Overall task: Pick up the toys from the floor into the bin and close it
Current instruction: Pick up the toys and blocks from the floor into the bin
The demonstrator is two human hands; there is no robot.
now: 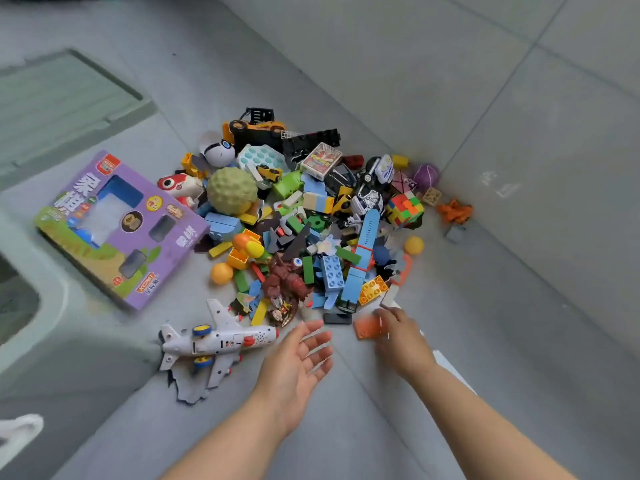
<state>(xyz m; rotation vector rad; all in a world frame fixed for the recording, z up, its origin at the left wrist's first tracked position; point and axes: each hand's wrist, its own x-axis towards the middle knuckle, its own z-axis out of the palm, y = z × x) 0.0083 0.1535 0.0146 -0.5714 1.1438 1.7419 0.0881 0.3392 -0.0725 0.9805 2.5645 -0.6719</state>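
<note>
Left hand [299, 356] lies open by the toy pile [311, 223] on the floor [349, 410], right hand [398, 337] seems to pinch a blurred orange brick [368, 328]; better to cup both hands, scoop handfuls and carry them low to the bin [57, 306] at left.

Grey tiled floor [519, 98] with dark grout lines, blurred white object [20, 429] at the lower left edge.

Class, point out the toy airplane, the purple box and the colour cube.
toy airplane [221, 341]: head view, fuselage.
purple box [138, 239]: head view, front panel.
colour cube [404, 209]: head view, top face.
</note>
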